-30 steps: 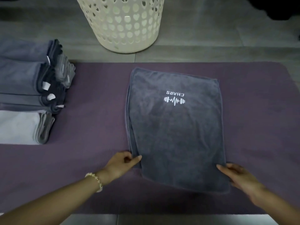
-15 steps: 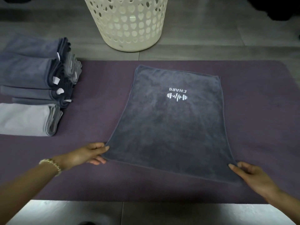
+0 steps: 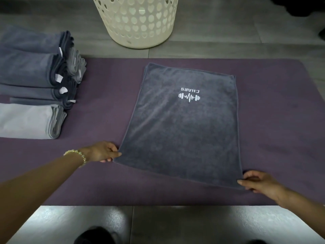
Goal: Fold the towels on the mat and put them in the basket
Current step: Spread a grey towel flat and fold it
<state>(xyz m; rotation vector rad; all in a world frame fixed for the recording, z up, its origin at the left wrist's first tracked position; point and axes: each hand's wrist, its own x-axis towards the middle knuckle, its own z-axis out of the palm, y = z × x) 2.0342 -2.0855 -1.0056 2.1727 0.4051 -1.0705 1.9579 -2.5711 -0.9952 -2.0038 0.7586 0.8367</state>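
A dark grey towel (image 3: 182,131) with a white "CHARS" logo lies spread flat on the purple mat (image 3: 105,184), folded once. My left hand (image 3: 102,152) pinches its near left corner, thumb on top. My right hand (image 3: 258,182) pinches the near right corner, which is lifted slightly off the mat. Beyond the mat's far edge, on the floor, stands the cream perforated basket (image 3: 139,20); its inside is not visible.
A pile of folded grey and dark towels (image 3: 35,76) lies at the mat's left end, with a light grey folded towel (image 3: 29,120) nearest me. Grey floor tiles surround the mat. A dark shape (image 3: 93,235) shows at the bottom edge.
My left hand pulled the near left corner outward to the left, spreading the towel's near edge wider and flatter. My right hand stayed at the near right corner.
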